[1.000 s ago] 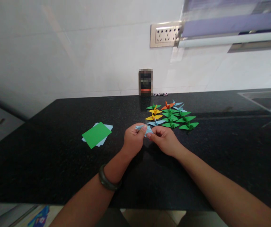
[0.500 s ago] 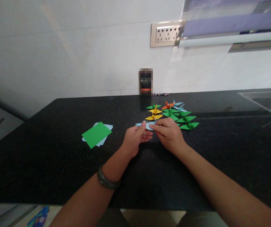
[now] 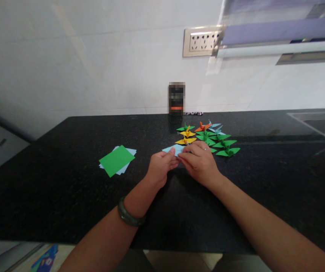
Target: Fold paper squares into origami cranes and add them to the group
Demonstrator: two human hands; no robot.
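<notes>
Both my hands meet over a light blue folded paper piece (image 3: 170,149) low above the black countertop (image 3: 66,181). My left hand (image 3: 161,168) pinches its left part between thumb and fingers. My right hand (image 3: 200,162) grips its right part, fingers curled over it, a ring on one finger. Just behind my hands lies a cluster of several folded paper cranes (image 3: 207,138) in green, yellow, orange and light blue. My left wrist wears a dark bangle (image 3: 128,217).
A small stack of square paper sheets (image 3: 117,161), green on top of light blue, lies to the left. A dark upright object (image 3: 176,99) leans on the wall at the counter's back. A sink edge (image 3: 315,122) shows at the far right. A socket plate (image 3: 200,42) is on the wall.
My hands moved slightly forward toward the cranes and lowered. The blue paper now looks flatter, and my right hand covers more of it.
</notes>
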